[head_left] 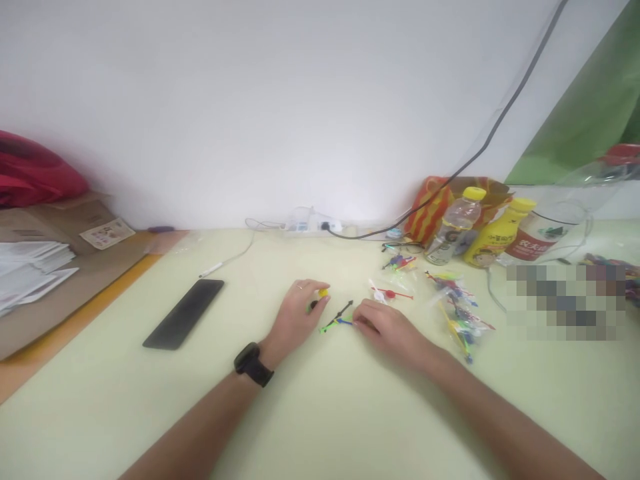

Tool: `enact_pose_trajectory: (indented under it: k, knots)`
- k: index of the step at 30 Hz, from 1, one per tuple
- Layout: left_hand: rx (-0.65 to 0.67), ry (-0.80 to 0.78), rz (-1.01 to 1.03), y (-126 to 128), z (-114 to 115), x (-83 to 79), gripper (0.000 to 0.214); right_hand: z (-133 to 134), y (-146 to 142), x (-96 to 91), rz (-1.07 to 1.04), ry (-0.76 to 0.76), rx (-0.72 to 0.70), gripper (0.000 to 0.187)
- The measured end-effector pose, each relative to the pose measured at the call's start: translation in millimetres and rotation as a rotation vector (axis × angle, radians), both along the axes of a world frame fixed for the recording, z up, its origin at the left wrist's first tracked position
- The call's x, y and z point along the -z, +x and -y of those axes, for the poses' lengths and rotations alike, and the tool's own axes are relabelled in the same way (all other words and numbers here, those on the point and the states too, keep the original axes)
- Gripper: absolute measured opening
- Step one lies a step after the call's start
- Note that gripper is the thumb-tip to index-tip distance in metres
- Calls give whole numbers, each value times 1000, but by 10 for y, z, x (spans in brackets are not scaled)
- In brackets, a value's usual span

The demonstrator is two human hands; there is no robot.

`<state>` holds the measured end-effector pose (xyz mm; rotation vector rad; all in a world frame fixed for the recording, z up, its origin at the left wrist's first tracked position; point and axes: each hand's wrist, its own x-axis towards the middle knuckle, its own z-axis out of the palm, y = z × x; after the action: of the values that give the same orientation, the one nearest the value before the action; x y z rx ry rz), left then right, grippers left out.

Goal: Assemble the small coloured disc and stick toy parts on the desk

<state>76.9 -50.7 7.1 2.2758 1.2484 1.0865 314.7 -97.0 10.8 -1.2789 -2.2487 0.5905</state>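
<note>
My left hand (299,312), wearing a black watch (254,364), is closed with a small yellow piece (323,293) between its thumb and fingers. A small black round piece (313,305) shows under that hand's fingers. Between both hands lie thin plastic arrows: a black arrow (343,311), a green arrow (327,327) and a blue arrow (344,322). The fingertips of my right hand (379,323) are pressed together at the blue arrow's right end. Just beyond this hand are a red arrow (393,294) and a white arrow (377,292).
Clear bags of colourful arrows (457,313) lie to the right, before a yellow bottle (497,237) and a clear bottle (455,227). A black phone (184,315) rests at left. By the wall, a power strip (313,223) has a dark cable. A cardboard box (60,247) stands far left.
</note>
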Motion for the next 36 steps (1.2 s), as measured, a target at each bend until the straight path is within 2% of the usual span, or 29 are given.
enact_pose_trajectory:
  k: [3, 6, 11, 14, 20, 23, 26, 29, 36]
  knots:
    - [16, 21, 62, 73, 91, -63, 16, -21, -82, 103, 21, 88, 29, 13]
    - [76, -31, 86, 154, 229, -125, 15, -36, -108, 157, 42, 159, 31, 14]
    - [452, -219, -58, 264, 431, -134, 22, -41, -55, 159, 73, 199, 0, 12]
    - [567, -271, -85, 295, 463, -88, 19, -44, -13, 139, 100, 198, -35, 11]
    - [505, -305, -46, 295, 411, -21, 20, -69, -19, 163, 60, 194, 0, 15]
    - [430, -311, -36, 285, 373, 1, 20, -95, -11, 178, -17, 219, 45, 12]
    - [334, -307, -23, 257, 312, 20, 9, -119, 25, 169, -72, 243, 94, 9]
    - [245, -306, -31, 226, 251, 34, 9, -121, 40, 159, -93, 208, 130, 7]
    - [259, -319, 46, 225, 219, 76, 18, -116, -14, 177, -220, 163, 203, 2]
